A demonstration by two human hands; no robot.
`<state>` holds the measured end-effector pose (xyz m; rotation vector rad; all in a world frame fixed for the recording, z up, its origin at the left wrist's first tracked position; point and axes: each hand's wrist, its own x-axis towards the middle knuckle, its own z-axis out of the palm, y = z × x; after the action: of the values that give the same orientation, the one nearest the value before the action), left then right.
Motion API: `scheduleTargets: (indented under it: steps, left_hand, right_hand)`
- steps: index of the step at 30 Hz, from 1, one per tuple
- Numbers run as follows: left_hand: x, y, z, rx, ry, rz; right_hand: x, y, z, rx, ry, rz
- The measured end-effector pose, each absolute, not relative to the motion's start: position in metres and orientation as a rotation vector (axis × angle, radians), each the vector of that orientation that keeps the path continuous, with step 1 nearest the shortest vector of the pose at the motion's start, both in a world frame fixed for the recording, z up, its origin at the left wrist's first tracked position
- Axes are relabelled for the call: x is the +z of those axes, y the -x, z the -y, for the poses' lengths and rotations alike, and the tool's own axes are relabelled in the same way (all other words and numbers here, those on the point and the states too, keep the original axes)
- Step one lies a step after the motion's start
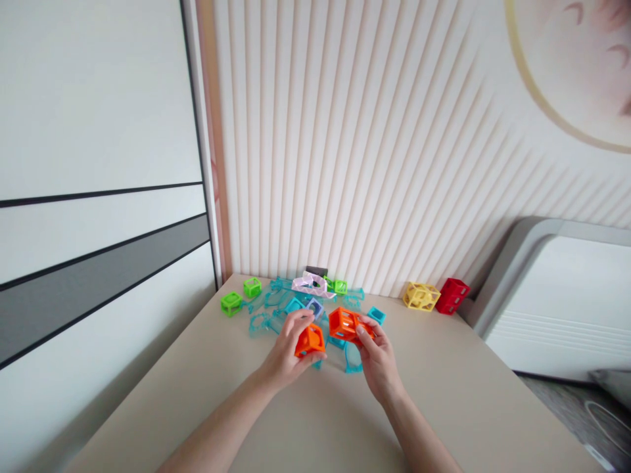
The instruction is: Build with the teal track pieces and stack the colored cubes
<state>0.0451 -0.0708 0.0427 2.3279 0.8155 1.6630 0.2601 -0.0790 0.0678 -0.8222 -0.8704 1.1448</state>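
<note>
My left hand point(288, 348) grips an orange open-frame cube point(310, 341), thumb below and fingers over its top. In my right hand point(378, 355) is a longer orange frame block point(345, 324), pinched at its right end and tilted. A small gap separates the two orange pieces. Behind and under them lie several teal plastic pieces point(353, 358), a blue cube point(314, 307), a teal cube point(376, 315) and a pale pink faceted piece point(310, 284). My fingers partly cover both orange pieces.
On the beige table point(296, 427), green cubes point(231, 303) stand at the left. A yellow frame block point(420, 296) and a red block point(452, 295) stand at the right by the ribbed wall point(335, 131). A white cabinet point(103, 263) borders the left; a padded headboard point(566, 289) is at right.
</note>
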Motion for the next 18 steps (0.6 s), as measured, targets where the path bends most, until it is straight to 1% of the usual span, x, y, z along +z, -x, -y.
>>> scheduleTargets:
  steps: [3, 7, 14, 18]
  left_hand:
    - [0.043, -0.046, 0.069, 1.795, -2.249, -0.905]
    - [0.043, -0.046, 0.068, 1.862, -2.109, -0.983]
    - [0.047, -0.047, 0.069, 1.728, -1.708, -0.930]
    - [0.049, -0.051, 0.069, 1.727, -1.690, -1.038]
  right_hand:
    - [0.065, -0.259, 0.080, 1.162, 0.829, 0.881]
    - [0.061, -0.254, 0.084, 1.176, 0.831, 0.962]
    - [0.057, -0.251, 0.084, 1.189, 0.848, 1.019]
    - [0.058, -0.249, 0.086, 1.168, 0.869, 1.048]
